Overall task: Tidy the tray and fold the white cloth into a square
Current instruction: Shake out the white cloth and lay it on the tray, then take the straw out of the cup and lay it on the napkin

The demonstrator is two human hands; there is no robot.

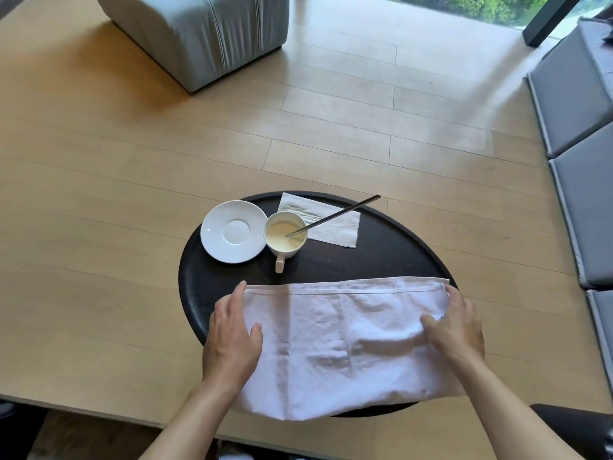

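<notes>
Hands flat on white cloth (345, 343), left grip (232, 336), right grip (457, 327)

Bright, sharp daylight from the far window (491, 8), soft shadows, wide-angle bending at edges.

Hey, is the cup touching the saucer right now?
Cannot tell. In the head view the cup sits tight against the saucer, their rims meeting with no dark tray between, but actual contact isn't clear.

Left hand (232, 330) lies flat, fingers spread; right hand (456, 325) curls, thumb extended.
</notes>
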